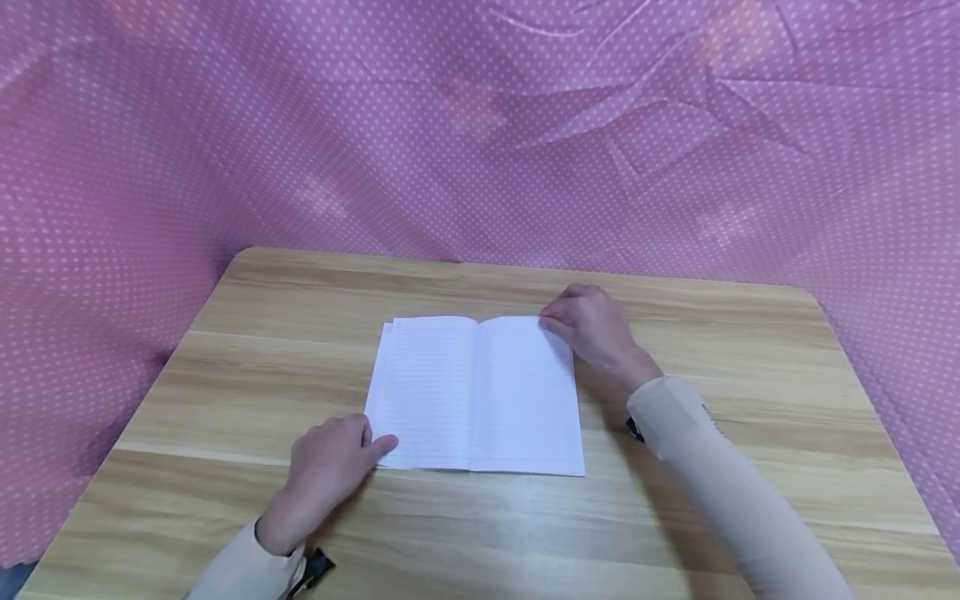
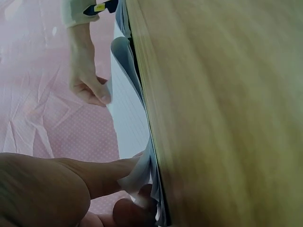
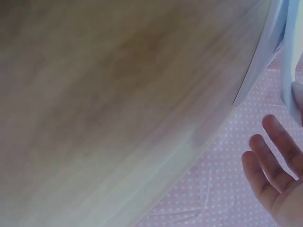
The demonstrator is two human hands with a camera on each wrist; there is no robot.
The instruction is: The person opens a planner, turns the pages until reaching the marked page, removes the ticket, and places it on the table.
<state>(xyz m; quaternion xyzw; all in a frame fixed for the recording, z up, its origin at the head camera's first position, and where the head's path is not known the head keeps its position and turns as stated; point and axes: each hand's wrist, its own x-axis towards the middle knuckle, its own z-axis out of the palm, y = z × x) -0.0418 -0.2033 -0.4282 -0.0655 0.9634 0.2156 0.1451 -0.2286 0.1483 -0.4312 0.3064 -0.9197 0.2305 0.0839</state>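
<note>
An open notebook [image 1: 525, 400] with ruled white pages lies on the wooden table, its fold running up the middle. At its lower left corner my left hand [image 1: 330, 462] pinches the pages, thumb on top and fingers beneath. The left wrist view shows that thumb [image 2: 104, 177] across a curled page corner [image 2: 137, 177]. My right hand [image 1: 596, 329] pinches a page at the upper right corner. In the right wrist view the page [image 3: 288, 61] stands lifted from the notebook's lower layers, while the other fingers [image 3: 267, 165] of this hand are spread apart below it.
The pale wooden table [image 1: 247, 375] has rounded far corners. Pink cloth with white dots [image 1: 450, 167] hangs behind it and down both sides. Dark straps show at both cuffs, one a black buckle [image 1: 318, 567] near the left wrist.
</note>
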